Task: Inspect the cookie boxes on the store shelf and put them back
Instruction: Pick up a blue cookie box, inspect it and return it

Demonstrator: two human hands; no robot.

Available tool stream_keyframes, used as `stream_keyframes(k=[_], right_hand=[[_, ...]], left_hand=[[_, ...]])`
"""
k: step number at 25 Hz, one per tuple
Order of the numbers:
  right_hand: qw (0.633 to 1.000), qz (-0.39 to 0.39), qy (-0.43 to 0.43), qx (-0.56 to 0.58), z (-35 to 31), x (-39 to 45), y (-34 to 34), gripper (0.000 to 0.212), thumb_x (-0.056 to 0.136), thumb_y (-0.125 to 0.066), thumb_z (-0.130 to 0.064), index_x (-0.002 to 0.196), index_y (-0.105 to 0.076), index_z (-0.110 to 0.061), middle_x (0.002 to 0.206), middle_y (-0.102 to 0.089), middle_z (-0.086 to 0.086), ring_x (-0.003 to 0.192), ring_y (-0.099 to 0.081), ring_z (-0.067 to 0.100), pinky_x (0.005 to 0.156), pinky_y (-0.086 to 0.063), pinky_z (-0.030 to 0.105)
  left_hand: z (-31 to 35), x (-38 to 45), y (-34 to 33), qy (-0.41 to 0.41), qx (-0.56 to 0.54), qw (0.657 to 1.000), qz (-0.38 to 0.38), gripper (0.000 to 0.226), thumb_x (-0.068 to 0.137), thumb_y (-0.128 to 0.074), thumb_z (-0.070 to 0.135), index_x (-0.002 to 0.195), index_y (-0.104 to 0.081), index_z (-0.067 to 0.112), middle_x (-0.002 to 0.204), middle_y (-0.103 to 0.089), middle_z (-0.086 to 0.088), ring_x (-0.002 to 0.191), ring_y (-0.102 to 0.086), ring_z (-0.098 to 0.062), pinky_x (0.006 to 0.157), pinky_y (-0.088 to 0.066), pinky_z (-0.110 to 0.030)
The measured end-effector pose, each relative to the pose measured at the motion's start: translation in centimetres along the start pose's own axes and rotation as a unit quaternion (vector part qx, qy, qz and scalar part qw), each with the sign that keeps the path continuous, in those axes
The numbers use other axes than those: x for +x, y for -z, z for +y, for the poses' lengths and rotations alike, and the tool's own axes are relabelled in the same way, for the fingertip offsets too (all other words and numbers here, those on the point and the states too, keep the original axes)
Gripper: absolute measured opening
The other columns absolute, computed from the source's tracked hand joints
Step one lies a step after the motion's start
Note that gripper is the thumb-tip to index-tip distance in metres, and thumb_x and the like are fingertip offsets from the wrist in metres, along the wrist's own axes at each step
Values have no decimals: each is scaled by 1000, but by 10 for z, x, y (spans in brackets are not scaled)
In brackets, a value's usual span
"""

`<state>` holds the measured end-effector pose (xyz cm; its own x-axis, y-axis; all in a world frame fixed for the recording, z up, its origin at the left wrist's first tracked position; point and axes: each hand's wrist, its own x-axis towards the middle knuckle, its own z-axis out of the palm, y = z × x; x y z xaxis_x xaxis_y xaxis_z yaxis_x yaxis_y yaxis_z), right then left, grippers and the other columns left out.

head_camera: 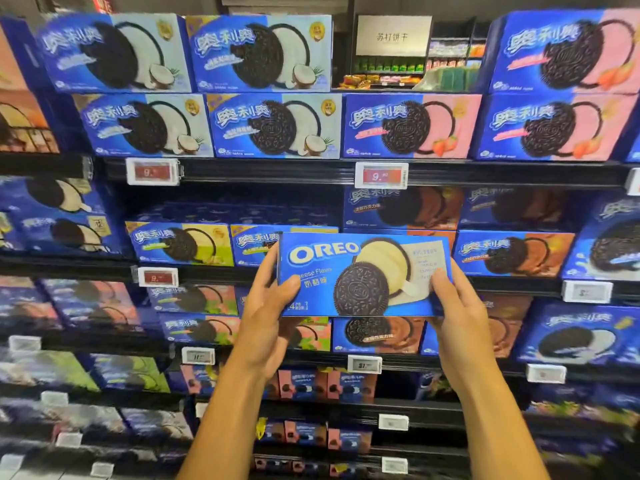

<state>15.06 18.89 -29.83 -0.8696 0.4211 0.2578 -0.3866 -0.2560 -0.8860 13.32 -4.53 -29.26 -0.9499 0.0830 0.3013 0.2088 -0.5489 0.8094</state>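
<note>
I hold a blue cheese-flavour cookie box (363,271) flat toward me, in front of the second shelf from the top. My left hand (270,306) grips its left end, thumb on the front face. Its right end is gripped by my right hand (457,306), thumb on the front near the lower right corner. The box shows a dark cookie and a cream-coloured disc. Behind it stand matching yellow-panel boxes (180,244) on the shelf.
The shelf unit (277,171) is packed with blue cookie boxes: coconut ones (277,124) and strawberry ones (412,126) on top, chocolate ones (512,252) to the right. Price tags (381,174) line the shelf edges. A gap at the top centre shows another aisle.
</note>
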Motion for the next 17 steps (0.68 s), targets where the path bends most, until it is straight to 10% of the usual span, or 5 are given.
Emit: stream_keyframes(k=[6,11,15,17], right_hand=[[990,58,-85,99,27,-5,-6,25,104,-50,-24,122,-67,-21,106,-76,-5,86,-71,7,66,-55,28],[953,81,-194,216,50,-9,-16,35,100,-55,-25,131,-64,-10,122,-73,10,109,-68,24,92,-57,44],[922,99,-223,301,67,-16,-26,39,98,-57,-24,133,-63,-7,124,-71,16,110,-68,31,67,-63,40],[920,96,-229,303,73,-17,-23,43,94,-60,-26,134,-62,-8,128,-69,16,119,-64,33,78,-62,44]], left_hand=[[3,-4,-4,70,-34,995,-69,57,91,-63,44,144,-49,29,142,-58,-1,123,-60,-19,87,-58,-35],[-2,-5,-19,81,-21,992,-99,46,91,-64,39,135,-55,36,137,-62,0,117,-63,-18,93,-56,-38],[-3,-5,-24,65,19,988,-137,39,86,-63,41,126,-62,42,132,-66,2,114,-66,-16,90,-57,-36],[-2,-8,-26,64,35,986,-150,34,87,-63,39,119,-65,48,127,-69,4,109,-68,-13,83,-57,-29]])
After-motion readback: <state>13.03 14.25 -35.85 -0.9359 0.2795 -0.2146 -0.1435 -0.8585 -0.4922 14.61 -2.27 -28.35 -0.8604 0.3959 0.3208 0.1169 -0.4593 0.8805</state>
